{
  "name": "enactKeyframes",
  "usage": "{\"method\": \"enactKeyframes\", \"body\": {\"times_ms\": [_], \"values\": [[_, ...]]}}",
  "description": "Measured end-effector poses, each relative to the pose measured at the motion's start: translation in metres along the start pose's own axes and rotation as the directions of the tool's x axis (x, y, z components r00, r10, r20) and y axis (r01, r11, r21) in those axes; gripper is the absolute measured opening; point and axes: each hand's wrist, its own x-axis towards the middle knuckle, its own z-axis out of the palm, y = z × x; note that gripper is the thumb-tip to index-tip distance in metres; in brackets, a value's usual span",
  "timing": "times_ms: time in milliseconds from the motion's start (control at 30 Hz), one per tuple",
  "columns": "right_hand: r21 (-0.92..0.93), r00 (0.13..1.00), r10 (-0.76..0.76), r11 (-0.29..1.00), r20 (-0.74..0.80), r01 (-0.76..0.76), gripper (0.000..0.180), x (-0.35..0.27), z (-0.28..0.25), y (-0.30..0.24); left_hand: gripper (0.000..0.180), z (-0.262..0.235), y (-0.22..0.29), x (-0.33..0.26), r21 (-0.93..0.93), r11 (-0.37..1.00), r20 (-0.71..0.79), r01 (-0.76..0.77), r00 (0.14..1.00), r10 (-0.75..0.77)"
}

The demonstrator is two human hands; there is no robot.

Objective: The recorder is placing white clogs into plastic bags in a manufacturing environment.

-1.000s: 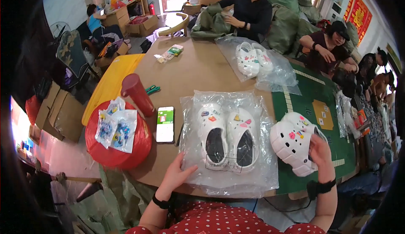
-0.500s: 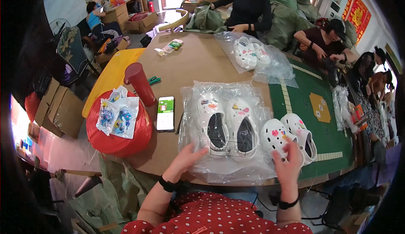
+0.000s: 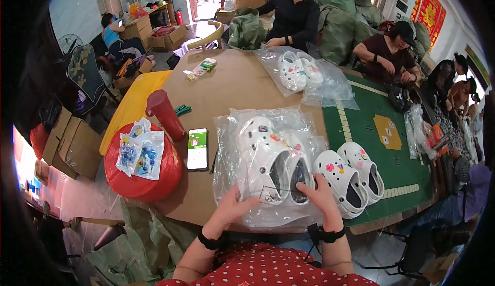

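Brown tabletop [image 3: 221,90] fills the centre, green sacks [image 3: 335,33] upper right. The bagged clogs [image 3: 260,152], earlier side by side, now overlap; right hand [image 3: 320,195] pinches them, left hand [image 3: 234,206] grip cannot be judged.

Clear plastic bag [image 3: 226,149] lies lower centre of frame; inside, two white clogs [image 3: 261,149], colourful charms, toes toward top, left overlapping right.

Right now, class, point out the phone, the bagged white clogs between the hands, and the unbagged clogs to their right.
Phone [image 3: 197,151], head view: middle of its screen.
Bagged clogs [image 3: 262,146], head view: left clog's upper.
Unbagged clogs [image 3: 335,176], head view: left clog's upper.
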Motion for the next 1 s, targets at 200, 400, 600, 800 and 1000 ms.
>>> {"method": "enactKeyframes", "body": {"times_ms": [200, 400, 600, 800, 1000], "values": [[0.785, 0.953, -0.261, 0.553, -0.156, 0.280, 0.068, -0.018, 0.004, -0.009, 0.067, -0.026, 0.019, -0.009, -0.535, 0.843, 0.100, 0.053, 0.995, 0.001], [0.829, 0.963, -0.205, 0.497, -0.174, 0.256, 0.086, -0.038, 0.017, -0.049, 0.081, -0.035, -0.008, -0.013, -0.404, 0.915, -0.033, -0.004, 0.999, -0.010], [0.694, 0.923, -0.218, 0.609, -0.318, 0.384, 0.086, -0.044, 0.051, -0.051, 0.124, -0.024, -0.017, -0.020, -0.540, 0.842, 0.066, -0.011, 0.996, 0.055], [0.588, 0.906, -0.335, 0.690, -0.257, 0.422, 0.096, -0.049, 0.073, -0.046, 0.082, -0.010, 0.023, -0.034, -0.684, 0.724, -0.150, -0.085, 0.988, -0.025], [0.828, 0.817, -0.574, 0.484, 0.057, 0.282, 0.106, -0.055, 0.048, -0.068, 0.043, -0.047, -0.016, -0.078, -0.897, 0.441, -0.085, 0.036, 0.964, -0.251]]}}
